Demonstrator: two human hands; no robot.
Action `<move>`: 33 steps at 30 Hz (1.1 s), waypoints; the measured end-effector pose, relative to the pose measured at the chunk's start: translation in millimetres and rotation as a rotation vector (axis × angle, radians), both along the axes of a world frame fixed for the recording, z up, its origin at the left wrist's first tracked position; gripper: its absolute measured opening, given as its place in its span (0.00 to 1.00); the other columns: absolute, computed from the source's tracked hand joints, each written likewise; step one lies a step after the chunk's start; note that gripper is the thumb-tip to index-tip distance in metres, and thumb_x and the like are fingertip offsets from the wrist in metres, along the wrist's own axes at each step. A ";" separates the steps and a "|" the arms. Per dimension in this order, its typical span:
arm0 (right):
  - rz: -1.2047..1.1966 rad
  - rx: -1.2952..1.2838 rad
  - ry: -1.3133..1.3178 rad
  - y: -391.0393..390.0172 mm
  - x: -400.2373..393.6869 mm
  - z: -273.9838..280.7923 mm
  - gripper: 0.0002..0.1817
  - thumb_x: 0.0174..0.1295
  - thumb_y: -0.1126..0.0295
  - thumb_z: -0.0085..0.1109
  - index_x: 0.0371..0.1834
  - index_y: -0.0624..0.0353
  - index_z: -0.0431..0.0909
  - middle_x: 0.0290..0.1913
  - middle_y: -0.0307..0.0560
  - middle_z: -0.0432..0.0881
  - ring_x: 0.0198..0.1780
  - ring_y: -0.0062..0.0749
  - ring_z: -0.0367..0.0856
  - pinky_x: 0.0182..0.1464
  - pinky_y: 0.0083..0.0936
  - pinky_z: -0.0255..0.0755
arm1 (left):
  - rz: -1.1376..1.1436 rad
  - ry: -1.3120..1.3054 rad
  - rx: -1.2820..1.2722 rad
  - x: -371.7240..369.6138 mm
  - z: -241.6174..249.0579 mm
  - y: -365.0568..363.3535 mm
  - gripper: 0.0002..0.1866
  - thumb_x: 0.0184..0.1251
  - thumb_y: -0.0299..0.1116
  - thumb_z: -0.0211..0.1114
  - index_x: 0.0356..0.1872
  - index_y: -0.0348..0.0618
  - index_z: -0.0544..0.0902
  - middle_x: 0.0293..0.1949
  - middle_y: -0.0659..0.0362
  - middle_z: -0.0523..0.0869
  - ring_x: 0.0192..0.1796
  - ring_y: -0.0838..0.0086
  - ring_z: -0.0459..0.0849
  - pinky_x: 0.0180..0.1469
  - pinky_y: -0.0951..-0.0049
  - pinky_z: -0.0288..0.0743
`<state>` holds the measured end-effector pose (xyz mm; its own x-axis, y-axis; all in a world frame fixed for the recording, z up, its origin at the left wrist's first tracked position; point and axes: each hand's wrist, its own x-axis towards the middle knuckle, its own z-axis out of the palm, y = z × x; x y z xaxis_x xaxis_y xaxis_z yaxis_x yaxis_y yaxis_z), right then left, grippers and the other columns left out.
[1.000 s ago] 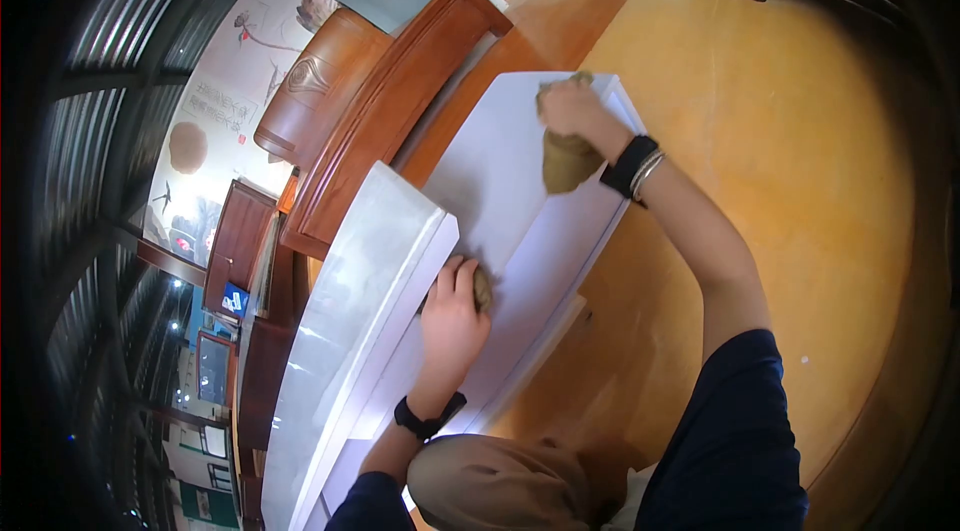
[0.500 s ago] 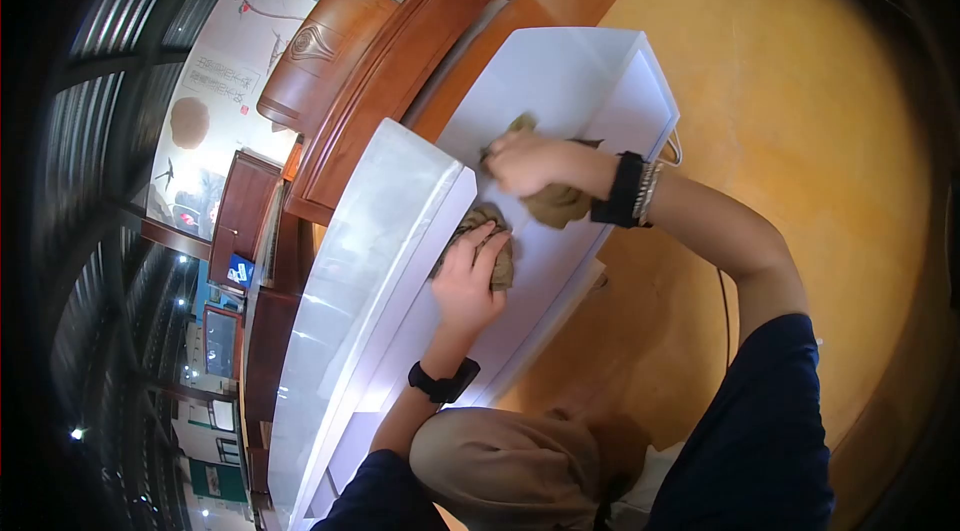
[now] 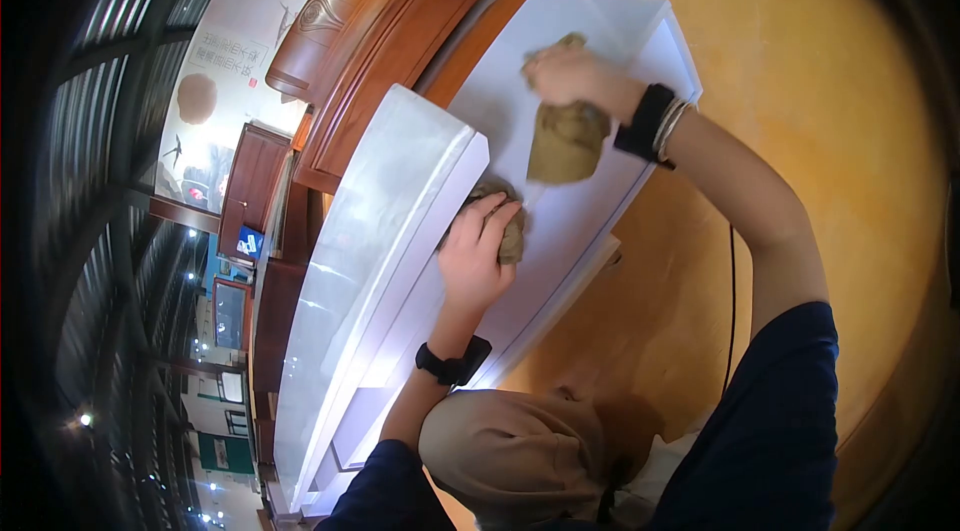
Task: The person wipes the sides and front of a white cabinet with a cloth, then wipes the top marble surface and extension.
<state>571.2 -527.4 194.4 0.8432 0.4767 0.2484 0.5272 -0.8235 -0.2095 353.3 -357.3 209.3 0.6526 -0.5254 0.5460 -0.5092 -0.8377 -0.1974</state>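
Observation:
A crumpled brown cloth [image 3: 512, 239] is bunched under my left hand [image 3: 474, 249], whose fingers curl over it beside the inner edge of the white desk's raised side. My right hand [image 3: 578, 77] is farther off, closed round an olive-brown cloth [image 3: 568, 146] that hangs below the palm over the desk's white surface. Some of this cloth also sticks out past the fingers. The right hand is slightly smeared by motion. The white desk [image 3: 610, 21] stretches diagonally in front of me, with a glossy marbled outer top [image 3: 385, 171] on its left.
A brown leather chair [image 3: 330, 26] and a dark wooden desk [image 3: 400, 51] stand behind the white desk. Yellowish floor [image 3: 800, 111] lies to the right, where a black cable [image 3: 733, 301] runs. My bent knee [image 3: 505, 441] is close to the desk.
My right hand has moved away and up with its cloth, which now hangs lower and more spread. My left hand stays on its cloth beside the raised side. The view has shifted slightly.

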 end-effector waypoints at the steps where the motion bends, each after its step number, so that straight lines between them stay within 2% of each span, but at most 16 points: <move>1: -0.066 0.037 -0.064 -14.6 16.8 -7.7 0.19 0.56 0.66 0.47 0.51 0.53 0.75 0.55 0.52 0.75 0.57 0.48 0.73 0.56 0.48 0.66 | -0.014 -0.001 -0.012 0.3 -0.5 0.9 0.22 0.39 0.23 0.58 0.43 0.49 0.80 0.46 0.60 0.80 0.43 0.63 0.79 0.43 0.69 0.76; 3: -0.220 0.018 -0.057 -47.5 36.4 -3.3 0.18 0.56 0.64 0.45 0.50 0.51 0.76 0.51 0.53 0.78 0.54 0.47 0.76 0.53 0.48 0.66 | 0.000 0.019 -0.029 -1.5 0.6 0.1 0.23 0.39 0.23 0.58 0.43 0.49 0.80 0.46 0.60 0.80 0.43 0.63 0.79 0.44 0.69 0.75; 5: -0.232 0.091 -0.130 -79.4 65.1 -16.4 0.18 0.57 0.63 0.43 0.48 0.50 0.77 0.47 0.55 0.79 0.51 0.48 0.77 0.52 0.48 0.67 | 0.009 0.036 -0.045 -1.3 0.4 -0.7 0.23 0.39 0.22 0.58 0.43 0.49 0.80 0.46 0.60 0.80 0.43 0.62 0.79 0.44 0.69 0.75; 9: -0.319 0.279 -0.043 -115.5 36.8 -10.9 0.19 0.60 0.61 0.46 0.51 0.55 0.76 0.53 0.53 0.76 0.57 0.45 0.73 0.60 0.48 0.60 | -0.012 0.037 -0.058 -0.2 0.3 0.5 0.23 0.38 0.22 0.58 0.42 0.49 0.80 0.46 0.60 0.80 0.43 0.62 0.79 0.45 0.69 0.75; 12: -0.331 0.354 -0.194 -123.2 9.4 -22.4 0.18 0.60 0.62 0.46 0.49 0.57 0.76 0.48 0.54 0.77 0.54 0.48 0.74 0.58 0.43 0.63 | -0.034 0.031 -0.070 0.7 0.2 0.3 0.23 0.38 0.21 0.58 0.42 0.48 0.80 0.46 0.59 0.80 0.43 0.62 0.79 0.45 0.69 0.75; 14: -0.304 0.469 -0.452 -119.0 -5.7 -36.9 0.15 0.59 0.69 0.45 0.47 0.58 0.75 0.43 0.53 0.78 0.50 0.47 0.75 0.54 0.41 0.67 | -0.045 0.034 -0.083 0.7 -0.8 -0.2 0.23 0.38 0.21 0.58 0.42 0.48 0.80 0.46 0.59 0.80 0.43 0.62 0.79 0.45 0.69 0.75; 15: -0.307 0.465 -0.449 -116.6 -17.1 -37.8 0.15 0.59 0.69 0.45 0.47 0.58 0.75 0.43 0.53 0.78 0.50 0.47 0.75 0.54 0.41 0.67 | -0.043 0.027 -0.074 0.7 -0.8 0.3 0.23 0.38 0.21 0.58 0.42 0.48 0.80 0.45 0.59 0.80 0.43 0.62 0.79 0.45 0.69 0.75; 17: -0.132 0.415 -0.523 -104.8 -39.7 -32.6 0.15 0.57 0.71 0.46 0.47 0.57 0.75 0.43 0.51 0.78 0.50 0.45 0.74 0.54 0.38 0.66 | -0.040 0.023 -0.068 0.5 0.2 0.7 0.22 0.37 0.21 0.58 0.41 0.48 0.81 0.45 0.59 0.80 0.42 0.61 0.79 0.44 0.69 0.75; 18: -0.130 0.411 -0.519 -96.4 -47.0 -30.9 0.15 0.57 0.71 0.46 0.47 0.57 0.75 0.43 0.51 0.78 0.50 0.45 0.74 0.54 0.38 0.66 | -0.046 0.016 -0.070 0.6 0.8 0.4 0.22 0.37 0.21 0.58 0.41 0.48 0.81 0.45 0.59 0.80 0.42 0.61 0.79 0.44 0.69 0.75; 20: 0.098 0.372 -0.443 -75.3 -58.1 -28.0 0.15 0.55 0.71 0.49 0.45 0.58 0.76 0.42 0.49 0.78 0.49 0.44 0.74 0.54 0.35 0.66 | -0.049 0.013 -0.076 0.0 2.1 0.1 0.22 0.37 0.21 0.58 0.41 0.48 0.81 0.44 0.59 0.81 0.42 0.62 0.80 0.44 0.69 0.75; 21: 0.101 0.370 -0.441 -63.8 -61.6 -27.9 0.15 0.55 0.71 0.49 0.45 0.58 0.76 0.42 0.49 0.78 0.49 0.44 0.74 0.54 0.35 0.66 | -0.053 0.018 -0.085 1.3 1.5 0.1 0.22 0.38 0.22 0.58 0.41 0.48 0.81 0.44 0.59 0.81 0.42 0.62 0.80 0.44 0.69 0.75; 23: 0.337 0.386 -0.368 -39.3 -69.9 -27.1 0.14 0.53 0.70 0.50 0.42 0.58 0.78 0.41 0.48 0.78 0.47 0.42 0.74 0.54 0.34 0.65 | -0.057 0.020 -0.090 1.9 1.5 0.7 0.22 0.38 0.22 0.58 0.41 0.48 0.81 0.44 0.59 0.81 0.41 0.62 0.80 0.43 0.69 0.75; 28: 0.440 0.411 -0.416 0.5 -91.1 -31.8 0.13 0.52 0.69 0.51 0.40 0.57 0.79 0.40 0.47 0.79 0.47 0.40 0.75 0.53 0.33 0.66 | -0.031 0.048 -0.092 3.3 -3.1 3.3 0.22 0.39 0.22 0.57 0.41 0.48 0.81 0.45 0.58 0.80 0.43 0.60 0.79 0.45 0.68 0.74; 33: 0.271 0.371 -0.371 -5.6 -71.5 -27.9 0.12 0.51 0.68 0.51 0.38 0.54 0.80 0.37 0.46 0.81 0.42 0.40 0.78 0.48 0.35 0.70 | -0.023 0.096 -0.170 1.8 -2.9 3.5 0.23 0.39 0.20 0.56 0.42 0.47 0.81 0.46 0.57 0.80 0.45 0.58 0.78 0.48 0.66 0.73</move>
